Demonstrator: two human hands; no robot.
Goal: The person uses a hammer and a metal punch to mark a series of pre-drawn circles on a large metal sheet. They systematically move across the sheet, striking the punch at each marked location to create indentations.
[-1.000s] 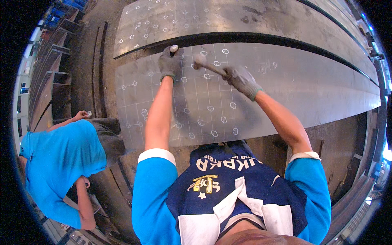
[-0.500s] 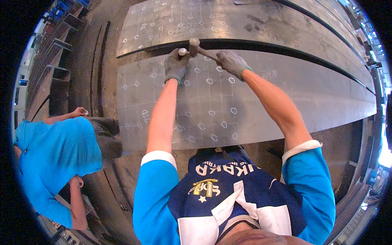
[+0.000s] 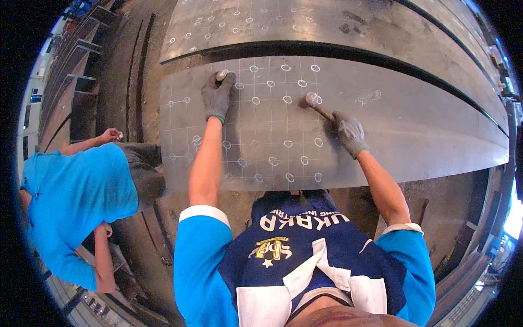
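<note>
My left hand (image 3: pixel 216 97), in a grey glove with a green cuff, is closed around a short metal punch (image 3: pixel 222 74). Only the punch's rounded, shiny top shows above the fingers; its lower end is hidden. It stands over the far left part of a grey steel plate (image 3: pixel 403 125), which bears scribed lines and chalk circles. In my right hand (image 3: pixel 350 133), gloved alike, is the handle of a hammer (image 3: pixel 323 112). The hammer's head is over the plate, well to the right of the punch and apart from it.
Another marked steel plate (image 3: pixel 327 27) lies beyond a dark gap. At the left a person in a blue shirt (image 3: pixel 81 191) holds a small whitish thing in one hand (image 3: pixel 111 135). Steel beams (image 3: pixel 73 111) line the far left, and long bars (image 3: pixel 140 76) lie on the floor.
The hammer has swung away from the punch, to the right and nearer to me. My left hand has shifted left with the punch. The view has also moved slightly.
</note>
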